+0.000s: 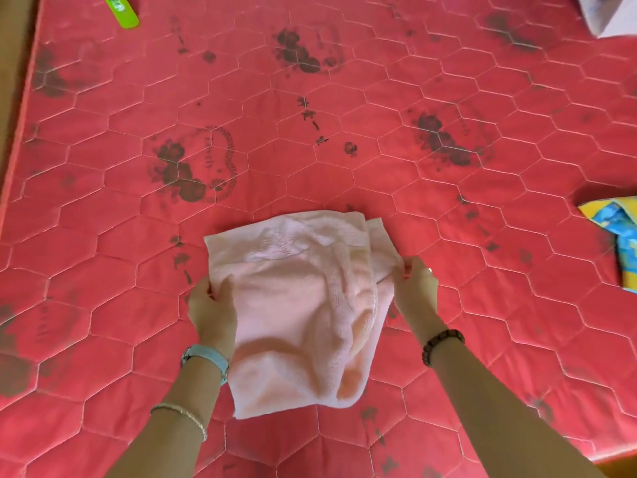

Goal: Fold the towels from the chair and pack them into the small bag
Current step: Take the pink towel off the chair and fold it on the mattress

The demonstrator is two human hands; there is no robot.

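A pale pink towel (296,305) lies rumpled and partly doubled over on the red quilted mattress (310,132). My left hand (213,312) grips the towel's left edge, thumb on top and fingers under the cloth. My right hand (415,288) pinches the towel's right edge, where a second layer sticks out. The near part of the towel sags in loose folds between my forearms. No chair or small bag can be made out for certain.
A blue and yellow patterned cloth item (617,236) lies at the right edge of the mattress. A green object (122,10) sits at the top left. Something white (610,12) shows in the top right corner. The mattress's left edge borders a brown surface (13,81).
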